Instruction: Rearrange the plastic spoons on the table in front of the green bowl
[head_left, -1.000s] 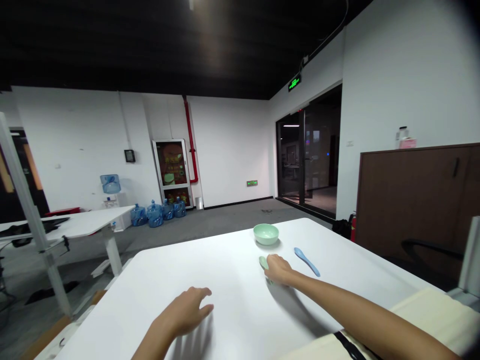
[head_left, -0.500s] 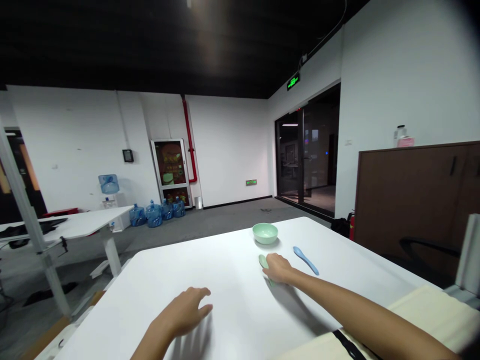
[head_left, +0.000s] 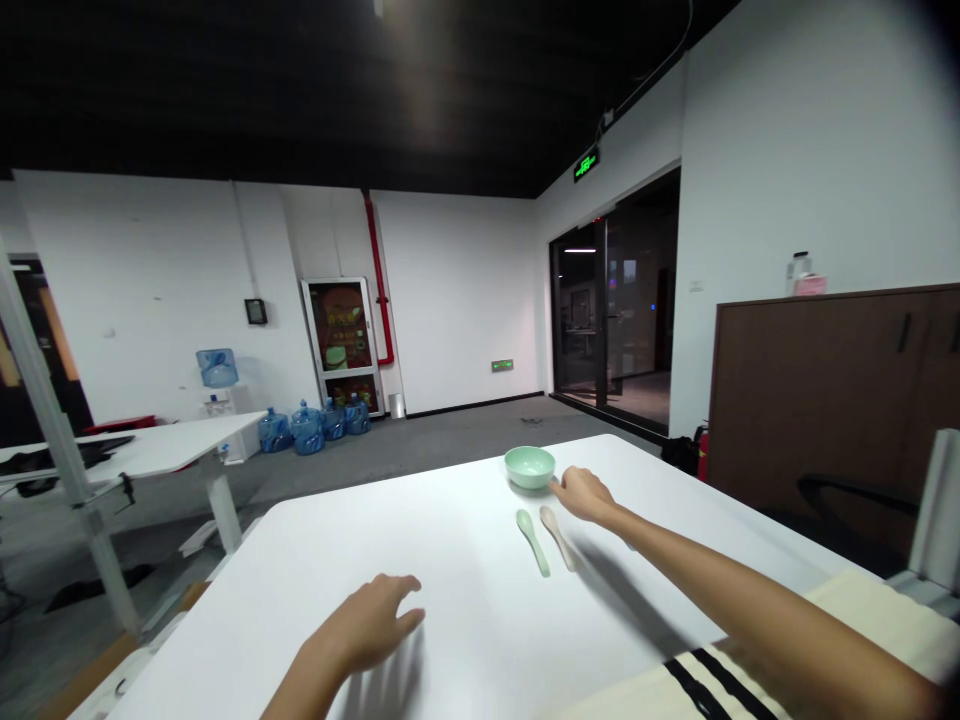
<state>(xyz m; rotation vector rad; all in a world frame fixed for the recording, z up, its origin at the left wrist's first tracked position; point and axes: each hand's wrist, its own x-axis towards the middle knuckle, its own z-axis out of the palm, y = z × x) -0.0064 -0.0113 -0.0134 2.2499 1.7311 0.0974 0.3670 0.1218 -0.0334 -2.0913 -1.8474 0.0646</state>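
Lying side by side: green spoon (head_left: 532, 541), pale spoon (head_left: 558, 538)
Left hand (head_left: 377, 622): fingers wide apart
Right hand (head_left: 587, 494): by green bowl (head_left: 530, 469) — can't see if holding blue spoon (head_left: 631, 547)

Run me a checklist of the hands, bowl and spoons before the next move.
1. Green bowl upright on the white table: ok.
2. Green spoon and beige spoon lying side by side: ok.
3. Left hand open, apart from bowl and spoons: ok.
4. Right hand apart from the bowl: cannot tell; it is close beside it.
5. Right hand holding something: cannot tell; its grip is hidden.
6. Blue item by the right forearm fully visible: not ok; just a sliver shows.
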